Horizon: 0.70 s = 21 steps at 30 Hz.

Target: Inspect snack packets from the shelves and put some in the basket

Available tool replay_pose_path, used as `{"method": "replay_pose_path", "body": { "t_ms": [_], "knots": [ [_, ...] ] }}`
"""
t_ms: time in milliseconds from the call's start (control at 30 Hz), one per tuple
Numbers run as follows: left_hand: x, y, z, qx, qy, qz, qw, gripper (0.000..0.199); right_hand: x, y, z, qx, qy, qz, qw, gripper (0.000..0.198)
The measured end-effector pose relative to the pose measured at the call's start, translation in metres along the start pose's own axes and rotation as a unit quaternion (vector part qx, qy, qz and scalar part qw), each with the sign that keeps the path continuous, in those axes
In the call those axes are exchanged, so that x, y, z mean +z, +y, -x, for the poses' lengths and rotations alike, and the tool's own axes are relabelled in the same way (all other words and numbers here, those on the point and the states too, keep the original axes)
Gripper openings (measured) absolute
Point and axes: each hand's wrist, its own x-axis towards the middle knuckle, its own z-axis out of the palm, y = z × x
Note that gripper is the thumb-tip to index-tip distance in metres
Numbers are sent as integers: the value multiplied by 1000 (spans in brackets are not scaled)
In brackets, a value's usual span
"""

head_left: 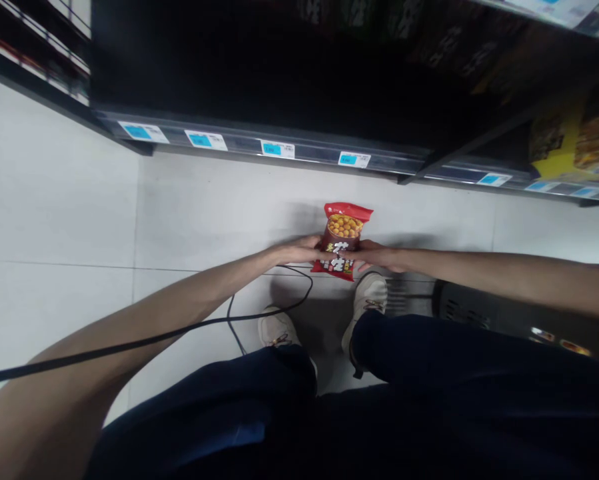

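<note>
Between my two hands is a red and brown snack bag (344, 230) with round golden nuts pictured on its front and white lettering below. My left hand (305, 251) grips its left side, the thumb lying across the front. From the other side my right hand (376, 255) grips the bag's right edge, its thumb meeting the left one over the lettering. The fingers behind the bag are hidden. The bag is held above the floor, in front of the low shelf.
A dark shelf (259, 80) with price tags (278, 149) along its edge spans the top; dim packets stand far back. Yellow packs (559, 137) fill the right bay. A black cable (179, 330) crosses my left arm and loops near my shoes (279, 328). A dark case (519, 320) lies right.
</note>
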Motion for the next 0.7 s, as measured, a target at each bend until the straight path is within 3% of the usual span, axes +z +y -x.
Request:
{"method": "replay_pose_path", "body": {
  "t_ms": [300,700],
  "knots": [
    [2,2,0,13,-8,-2,1000,70,-1,3,-4,9,9,-1,1000,76],
    [-4,-14,-5,16,2,-40,999,70,-3,7,-4,-15,-6,-17,1000,66]
  ]
}}
